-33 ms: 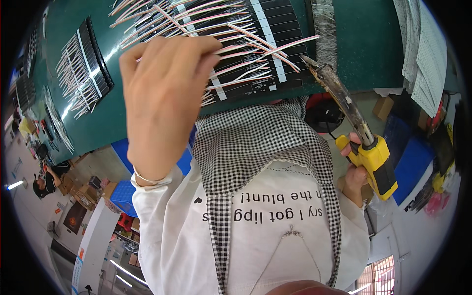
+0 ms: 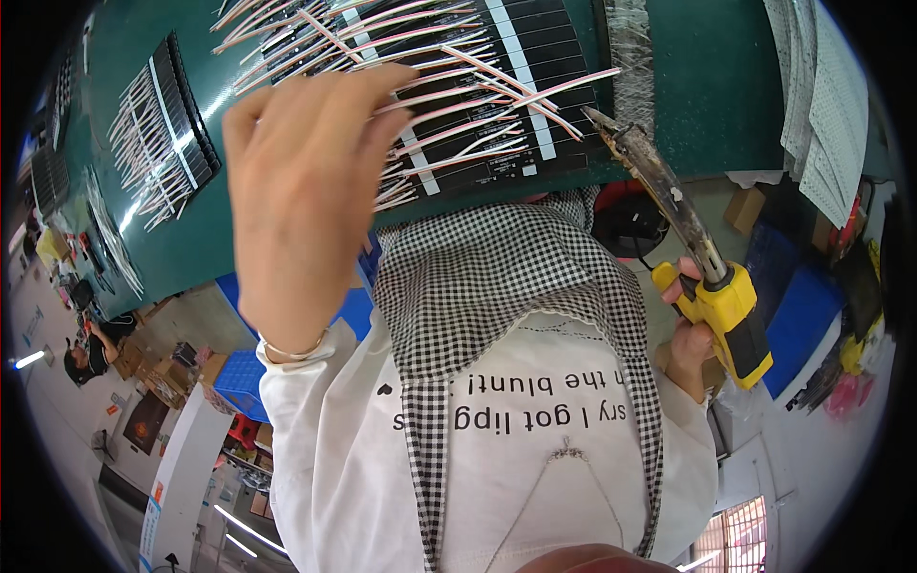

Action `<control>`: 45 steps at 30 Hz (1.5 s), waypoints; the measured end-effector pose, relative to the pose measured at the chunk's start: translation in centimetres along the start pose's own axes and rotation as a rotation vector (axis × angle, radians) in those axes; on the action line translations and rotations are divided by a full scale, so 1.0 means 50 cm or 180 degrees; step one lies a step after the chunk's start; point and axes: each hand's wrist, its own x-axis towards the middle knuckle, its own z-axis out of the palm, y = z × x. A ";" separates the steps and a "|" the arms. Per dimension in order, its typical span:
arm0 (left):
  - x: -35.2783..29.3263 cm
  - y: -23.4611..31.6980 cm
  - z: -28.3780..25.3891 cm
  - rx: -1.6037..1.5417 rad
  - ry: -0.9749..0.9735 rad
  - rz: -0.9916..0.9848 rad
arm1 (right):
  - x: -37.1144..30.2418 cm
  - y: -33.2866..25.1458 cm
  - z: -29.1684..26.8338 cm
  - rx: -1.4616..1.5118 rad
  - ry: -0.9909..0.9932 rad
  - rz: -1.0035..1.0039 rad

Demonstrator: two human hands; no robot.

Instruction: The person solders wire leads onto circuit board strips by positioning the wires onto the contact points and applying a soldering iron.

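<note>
Left hand [image 2: 310,181] has slid a bit toward the person's left since the earlier frame, so more wire ends show below its thumb side. Right hand [image 2: 695,346] and its tool look unchanged.

Left pose: forearm up from the lower edge, back of hand to camera, fingers bent and angled up and right. Index and thumb reach furthest right with a visible gap between them; other fingers curl underneath. Slight blur. Can't tell if it's pinching a wire. White sleeve pushed back, thin bracelet [image 2: 294,353] at the wrist.

Right pose: arm bent close to the side, fingers wrapped round the handle of a yellow-and-black soldering gun [image 2: 685,215]. Firm hold, palm hidden behind the grip. Barrel points up and left, dirty tip just beside the near right corner of the black panel [image 2: 556,48].

Red-and-white wires [image 2: 570,87] run across that panel in rows, a few crossing at the right, near the tip. Left hand is over the left part of the rows.

Further out: wrapped strip [image 2: 630,57] right of the panel, second wired panel [image 2: 181,124] well left, both on the green table [image 2: 712,95]. Perforated white sheets [image 2: 826,105] hang at far right.
</note>
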 end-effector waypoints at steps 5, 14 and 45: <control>-0.020 -0.019 -0.050 -0.0117 0.0250 -0.0654 | 0.005 -0.009 -0.006 -0.0209 -0.0086 0.0026; -0.034 0.080 0.046 -0.1891 -0.0342 -0.0754 | -0.033 0.041 -0.025 0.0120 0.0042 0.0052; -0.024 0.092 0.070 -0.1745 -0.0187 -0.0994 | 0.020 0.014 -0.004 0.0031 -0.0283 -0.0451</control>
